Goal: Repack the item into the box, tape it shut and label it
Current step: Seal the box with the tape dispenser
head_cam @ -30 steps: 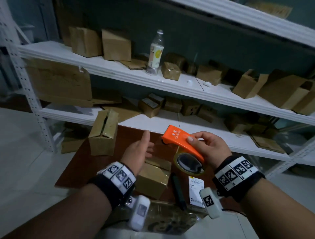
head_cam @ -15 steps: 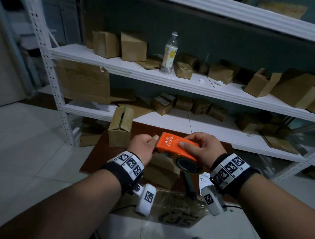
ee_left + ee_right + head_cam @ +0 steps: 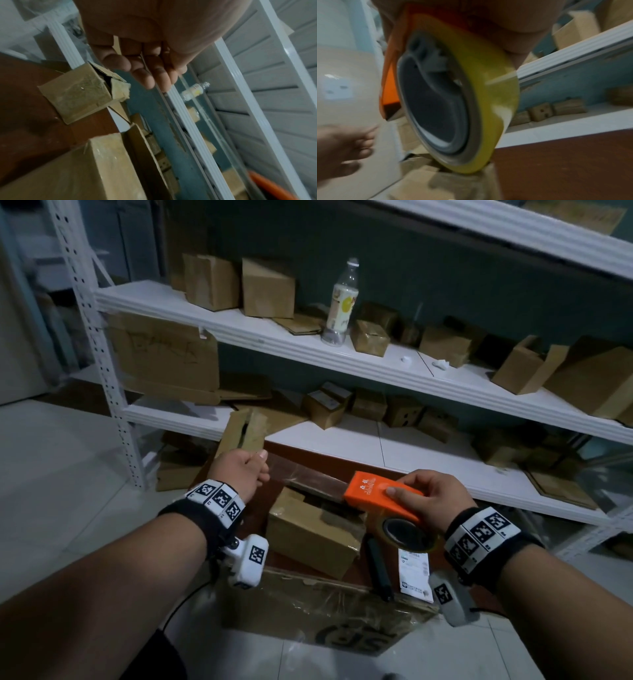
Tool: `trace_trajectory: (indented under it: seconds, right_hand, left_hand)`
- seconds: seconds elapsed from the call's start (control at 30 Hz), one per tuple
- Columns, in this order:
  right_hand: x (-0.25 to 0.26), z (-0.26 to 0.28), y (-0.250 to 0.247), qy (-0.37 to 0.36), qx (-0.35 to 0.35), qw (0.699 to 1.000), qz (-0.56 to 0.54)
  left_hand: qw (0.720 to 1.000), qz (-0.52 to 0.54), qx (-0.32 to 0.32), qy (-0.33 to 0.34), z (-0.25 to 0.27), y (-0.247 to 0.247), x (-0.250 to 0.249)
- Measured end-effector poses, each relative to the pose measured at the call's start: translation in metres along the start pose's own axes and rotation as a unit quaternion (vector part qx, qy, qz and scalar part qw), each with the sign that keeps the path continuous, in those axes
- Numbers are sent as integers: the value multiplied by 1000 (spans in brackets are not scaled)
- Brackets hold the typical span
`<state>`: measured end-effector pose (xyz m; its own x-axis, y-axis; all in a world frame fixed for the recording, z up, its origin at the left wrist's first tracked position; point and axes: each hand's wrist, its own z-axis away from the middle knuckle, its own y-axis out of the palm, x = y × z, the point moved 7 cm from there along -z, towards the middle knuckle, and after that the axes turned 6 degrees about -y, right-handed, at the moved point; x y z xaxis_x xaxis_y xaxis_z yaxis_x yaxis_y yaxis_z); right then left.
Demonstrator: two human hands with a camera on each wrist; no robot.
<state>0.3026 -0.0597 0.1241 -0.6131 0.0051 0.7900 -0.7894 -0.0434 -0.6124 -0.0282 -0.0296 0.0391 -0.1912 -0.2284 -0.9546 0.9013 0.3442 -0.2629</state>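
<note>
- Right hand: gripping the orange tape dispenser from above, fingers curled round its body; sitting at 3 o'clock of the scene centre in the head view.
- Tape roll: yellowish, sitting on the dispenser's grey hub, hanging just above the box.
- Left hand: at 9 o'clock from the dispenser, fingers curled in and pinching the free end of the tape strip against the thumb.
- Tape strip: clear, stretching taut between the left hand and the dispenser, spanning above the box.
- Box: brown cardboard, resting on the dark red worktop below the strip, at 6 o'clock from it; top flaps appearing folded down, though partly in shadow.
- Label: white printed slip lying on the worktop at 3 o'clock of the box, under the right wrist.
- Black marker-like stick: lying between box and label.
- Flattened cardboard sheet: lying at 6 o'clock of the box, at the worktop's near edge.
- Second open carton: standing at 12 o'clock of the left hand.
- White shelves: at 12 o'clock, carrying many small cartons and a plastic bottle.
</note>
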Motion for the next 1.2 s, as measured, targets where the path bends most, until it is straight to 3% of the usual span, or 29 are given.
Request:
trace_trajectory:
  seconds: [0.13,0.37,0.6,0.9,1.2]
  right_hand:
    - [-12,-7,-3,18,-2,1000,5]
    - [-22,-35,14,42,19,998,45]
    - [-47,-71,37,46,42,992,112]
    - [-81,-85,61,28,28,994,99]
    - [-90,-90,68,22,29,997,68]
  left_hand:
    - [999,16,16,-35,-14,10,25]
    - [991,80,36,-100,-34,26,26]
    - [957,184,78,-208,-49,51,72]
    - [962,137,53,-232,-76,64,117]
    - [965,-16,122,-232,-83,81,134]
